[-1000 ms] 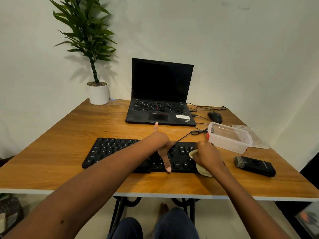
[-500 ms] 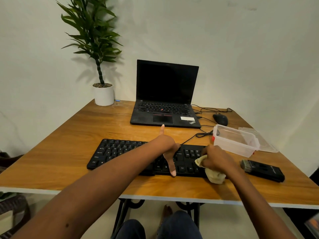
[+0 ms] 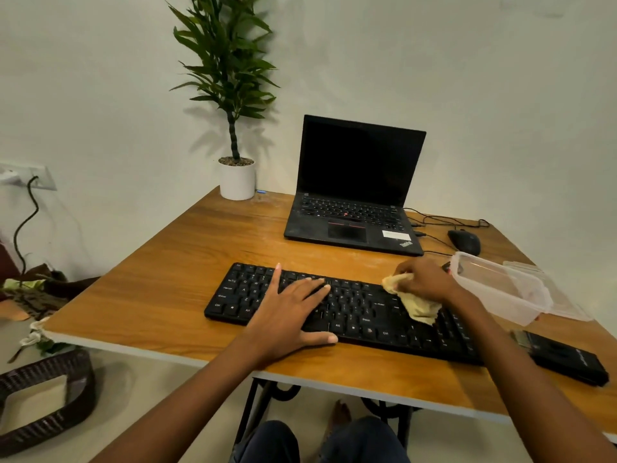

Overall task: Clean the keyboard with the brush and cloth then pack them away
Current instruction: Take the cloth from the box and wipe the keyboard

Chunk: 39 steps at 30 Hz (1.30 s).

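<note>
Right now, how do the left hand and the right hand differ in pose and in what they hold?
The left hand lies flat, fingers straight; the right hand has curled fingers. The left hand holds nothing; the right hand grips the yellow cloth. Both are at the black keyboard.

Laptop (image 3: 350, 225): "ThinkPad" logo on palm rest, lower right corner. White sticker (image 3: 395, 234) beside logo: print too small to read. Keyboard (image 3: 360, 309): key legends Ctrl, Alt, Q, W, A, S, Z, X legible. Brush (image 3: 567, 359): handle marking illegible.
</note>
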Tool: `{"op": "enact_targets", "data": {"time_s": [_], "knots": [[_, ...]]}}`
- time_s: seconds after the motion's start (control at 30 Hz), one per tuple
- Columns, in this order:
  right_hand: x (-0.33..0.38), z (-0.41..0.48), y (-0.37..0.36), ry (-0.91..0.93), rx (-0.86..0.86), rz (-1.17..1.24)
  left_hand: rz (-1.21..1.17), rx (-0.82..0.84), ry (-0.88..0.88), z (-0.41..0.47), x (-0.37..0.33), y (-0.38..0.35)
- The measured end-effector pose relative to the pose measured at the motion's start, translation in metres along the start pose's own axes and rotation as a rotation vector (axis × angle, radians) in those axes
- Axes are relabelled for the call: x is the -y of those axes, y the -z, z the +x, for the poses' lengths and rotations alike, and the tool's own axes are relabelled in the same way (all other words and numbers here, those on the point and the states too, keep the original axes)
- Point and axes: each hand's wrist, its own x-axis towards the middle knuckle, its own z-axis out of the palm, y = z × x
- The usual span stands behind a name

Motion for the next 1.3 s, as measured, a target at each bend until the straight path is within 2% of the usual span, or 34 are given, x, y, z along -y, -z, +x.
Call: {"op": "enact_targets", "data": {"time_s": [0.07,0.2,0.37,0.6,0.77,0.87,1.0,1.1,1.2,1.3], "knots": [[0.01,0.016,-0.015,0.039,0.057,-0.056,0.025,-0.03,-0.005,0.001,-0.002,-0.005],[0.027,0.027,-0.031,0.066,0.032,0.024,0.022,-0.043,-0.002,-0.003,-0.002,-0.011],[0.021,0.036,-0.011,-0.009,0.162,-0.039,-0.02,-0.096,-0.005,0.0,-0.001,-0.016],[0.068,0.068,-0.026,0.126,0.36,0.148,-0.08,-0.137,-0.026,-0.001,0.002,-0.02],[0.11,0.091,-0.049,0.19,0.431,0.214,-0.105,-0.151,-0.016,0.0,0.0,-0.021],[0.082,0.092,-0.034,0.176,0.512,0.065,-0.118,-0.163,-0.003,-0.001,0.001,-0.023],[0.009,0.075,0.011,0.043,0.566,-0.056,-0.137,-0.18,0.01,-0.001,0.0,-0.025],[-0.017,0.06,0.033,-0.077,0.6,-0.143,-0.127,-0.177,0.001,0.0,0.0,-0.025],[-0.015,0.059,0.027,-0.068,0.587,-0.066,-0.133,-0.179,-0.008,0.0,0.001,-0.025],[0.01,0.071,0.0,0.034,0.542,0.085,-0.143,-0.174,-0.02,-0.001,0.003,-0.025]]}}
